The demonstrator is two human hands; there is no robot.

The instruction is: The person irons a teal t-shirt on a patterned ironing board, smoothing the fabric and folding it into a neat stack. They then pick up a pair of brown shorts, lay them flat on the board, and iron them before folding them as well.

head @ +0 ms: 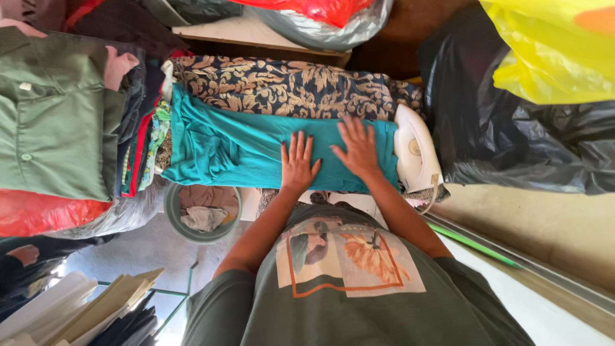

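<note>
Teal garment (256,150) lies spread across the patterned blue-and-gold cloth (288,86) covering the counter — we press both hands flat on its right end, left hand (298,163) and right hand (357,148), fingers spread, gripping nothing. Right half looks smooth; left half is bunched and creased, so we judge the smoothing about half done. White iron (416,157) rests just beside the right hand, untouched. Below the counter, a round grey-green bucket (174,221) holds crumpled pale cloth. Black bag (512,141) and yellow bag (551,57) bulge full — contents hidden.
</note>
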